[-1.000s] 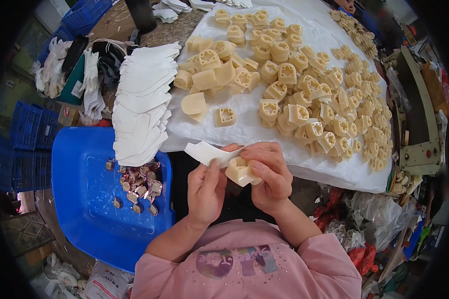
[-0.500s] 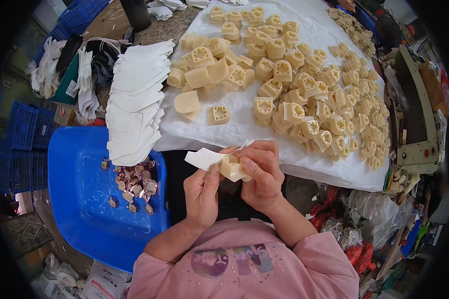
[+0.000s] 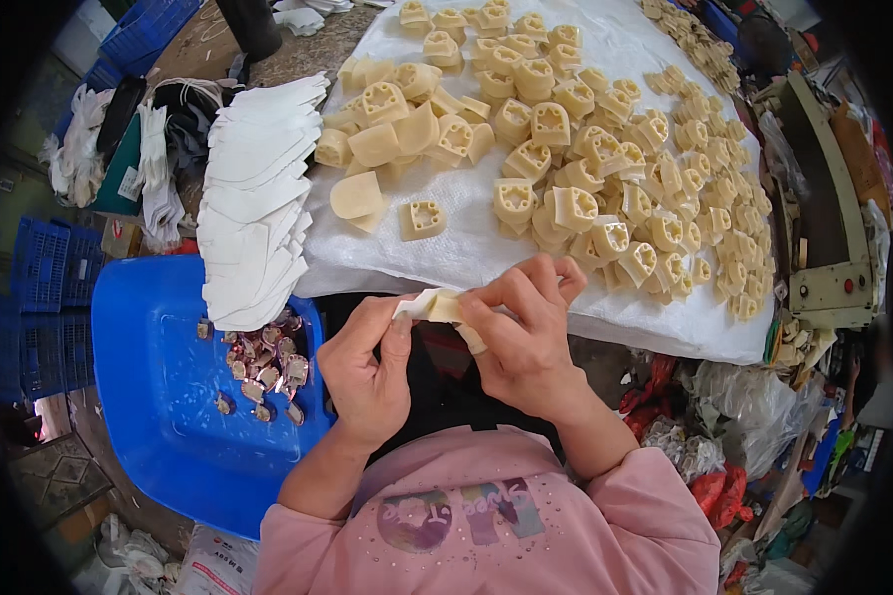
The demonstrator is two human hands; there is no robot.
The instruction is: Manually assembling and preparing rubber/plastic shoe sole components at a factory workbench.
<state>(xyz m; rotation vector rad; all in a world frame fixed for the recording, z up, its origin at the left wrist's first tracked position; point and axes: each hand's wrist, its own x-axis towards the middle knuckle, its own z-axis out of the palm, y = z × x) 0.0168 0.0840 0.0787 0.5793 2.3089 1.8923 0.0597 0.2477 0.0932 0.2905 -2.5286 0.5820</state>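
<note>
Both hands meet above my lap, near the front edge of the white-covered table. A white cut sheet (image 3: 415,301) is pinched between the thumb and fingers of my left hand (image 3: 369,369). Against it sits a beige plastic shoe heel (image 3: 446,306), gripped by my right hand (image 3: 528,342), whose fingers hide part of it. The sheet lies along one side of the heel; how far round it goes is hidden. A single heel (image 3: 424,220) stands on the table just beyond my hands, beside a loose pile of heels (image 3: 375,145).
White cut sheets (image 3: 253,208) lie in an overlapping stack at the table's left. Below them, a blue tub (image 3: 184,436) holds several shiny pinkish pieces (image 3: 268,369). Many heels (image 3: 605,208) cover the table's right half. Plastic bags (image 3: 754,407) lie at the right; a machine frame (image 3: 831,218) stands behind.
Both hands have turned and spread slightly apart at the wrists. The sheet's free end, which stuck out to the left, is now drawn in under my left fingers. The view has shifted slightly.
</note>
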